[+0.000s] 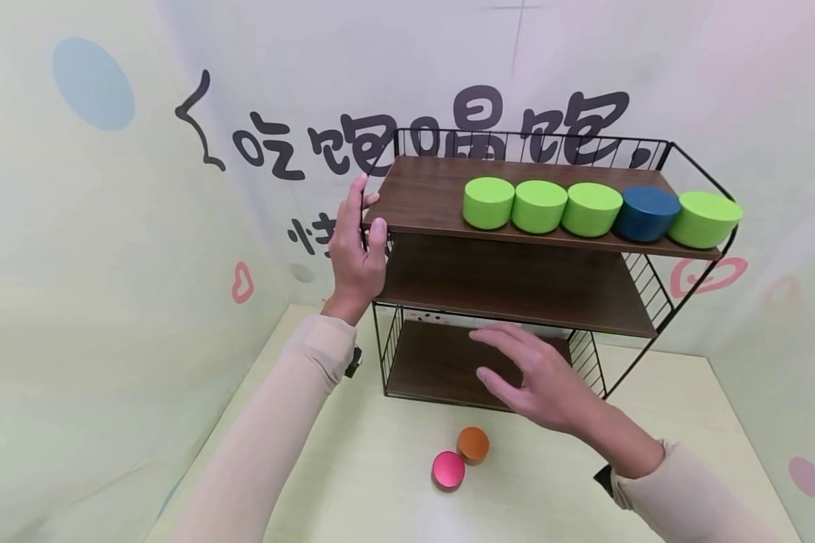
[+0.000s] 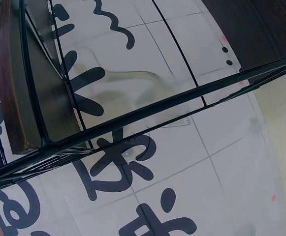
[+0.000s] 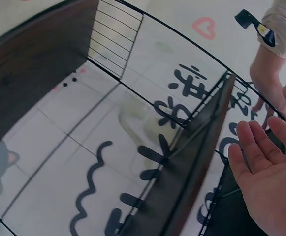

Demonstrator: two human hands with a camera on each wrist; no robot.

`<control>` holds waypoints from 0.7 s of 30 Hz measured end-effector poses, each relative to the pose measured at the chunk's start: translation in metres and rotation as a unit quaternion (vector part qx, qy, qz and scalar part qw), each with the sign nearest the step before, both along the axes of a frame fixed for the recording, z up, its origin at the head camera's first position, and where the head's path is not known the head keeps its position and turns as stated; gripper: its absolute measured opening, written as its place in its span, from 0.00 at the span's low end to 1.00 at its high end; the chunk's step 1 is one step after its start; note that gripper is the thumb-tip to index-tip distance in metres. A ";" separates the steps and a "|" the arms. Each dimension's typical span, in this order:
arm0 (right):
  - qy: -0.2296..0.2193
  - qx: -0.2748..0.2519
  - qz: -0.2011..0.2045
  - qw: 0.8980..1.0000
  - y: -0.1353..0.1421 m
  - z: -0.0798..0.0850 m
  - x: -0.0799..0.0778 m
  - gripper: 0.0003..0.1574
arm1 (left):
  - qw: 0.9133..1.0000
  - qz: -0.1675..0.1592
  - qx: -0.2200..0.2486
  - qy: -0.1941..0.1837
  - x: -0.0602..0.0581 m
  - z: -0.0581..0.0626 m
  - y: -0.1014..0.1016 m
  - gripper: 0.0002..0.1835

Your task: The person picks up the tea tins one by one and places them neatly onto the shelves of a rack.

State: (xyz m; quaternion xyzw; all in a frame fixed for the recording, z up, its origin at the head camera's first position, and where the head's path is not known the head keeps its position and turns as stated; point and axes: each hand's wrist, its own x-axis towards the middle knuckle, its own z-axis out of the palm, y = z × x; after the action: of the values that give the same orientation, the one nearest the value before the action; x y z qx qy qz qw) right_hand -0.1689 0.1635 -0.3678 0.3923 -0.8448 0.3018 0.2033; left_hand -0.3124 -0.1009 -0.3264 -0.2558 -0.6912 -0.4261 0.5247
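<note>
The dark rack (image 1: 509, 279) stands at the far part of the pale surface (image 1: 353, 467). The left hand (image 1: 356, 256) has its grip clamped on the rack's left edge. The right hand (image 1: 536, 377) is in front, its grip apart. Four green tubs (image 1: 539, 207) and one blue tub (image 1: 645, 215) (second from the right) sit up top. Nearer, an orange round piece (image 1: 473, 445) and a pink round piece (image 1: 448, 470) lie side by side.
</note>
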 end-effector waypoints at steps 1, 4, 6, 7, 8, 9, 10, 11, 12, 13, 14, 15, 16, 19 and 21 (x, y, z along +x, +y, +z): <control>-0.010 0.004 -0.004 1.000 0.000 -0.004 0.000 0.30 | 1.000 0.001 0.000 -0.001 0.000 0.000 0.000 0.29; -0.040 0.011 -0.015 0.999 0.001 -0.017 0.001 0.30 | 1.000 0.003 0.000 -0.002 0.000 0.000 0.000 0.30; -0.059 0.013 -0.021 0.998 0.001 -0.024 0.001 0.29 | 1.000 0.007 -0.001 -0.004 0.000 0.000 0.000 0.30; -0.068 0.012 -0.024 0.997 0.001 -0.028 0.002 0.29 | 1.000 0.009 -0.001 -0.004 0.000 0.000 0.000 0.30; -0.076 0.013 -0.027 0.997 0.001 -0.031 0.002 0.29 | 1.000 0.009 0.000 -0.004 0.000 0.000 0.000 0.30; -0.084 0.013 -0.030 0.996 0.001 -0.035 0.002 0.28 | 1.000 0.010 0.001 -0.004 0.000 0.000 0.000 0.30; -0.089 0.014 -0.031 0.995 0.001 -0.039 0.002 0.28 | 1.000 0.010 0.001 -0.004 0.000 0.000 0.000 0.30; -0.094 0.016 -0.032 0.995 0.001 -0.042 0.002 0.28 | 1.000 0.011 0.000 -0.004 0.000 0.000 0.000 0.30; -0.098 0.017 -0.033 0.994 0.001 -0.046 0.003 0.28 | 1.000 0.010 0.001 -0.004 0.000 0.000 0.000 0.30; -0.102 0.019 -0.034 0.994 0.001 -0.050 0.003 0.27 | 1.000 0.010 0.001 -0.005 0.000 0.000 0.001 0.30; -0.107 0.021 -0.035 0.993 0.000 -0.055 0.003 0.27 | 1.000 0.010 0.001 -0.005 0.000 0.000 0.001 0.30; -0.111 0.023 -0.036 0.993 0.000 -0.059 0.003 0.27 | 1.000 0.010 0.001 -0.005 0.000 0.000 0.001 0.30; -0.115 0.026 -0.037 0.992 0.000 -0.063 0.003 0.27 | 1.000 0.011 0.001 -0.005 0.001 0.000 0.001 0.30; -0.128 0.035 -0.044 0.990 -0.001 -0.074 0.004 0.27 | 1.000 0.013 0.003 -0.002 0.001 0.000 0.002 0.30; -0.136 0.040 -0.048 0.989 -0.002 -0.081 0.005 0.28 | 1.000 0.014 0.005 0.001 0.000 0.000 0.002 0.30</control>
State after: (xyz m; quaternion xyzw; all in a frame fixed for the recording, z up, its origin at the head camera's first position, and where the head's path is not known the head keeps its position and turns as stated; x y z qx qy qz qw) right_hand -0.1643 0.1620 -0.4485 0.3138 -0.8940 0.3084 0.0849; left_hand -0.3121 -0.0988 -0.3268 -0.2439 -0.6922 -0.4222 0.5321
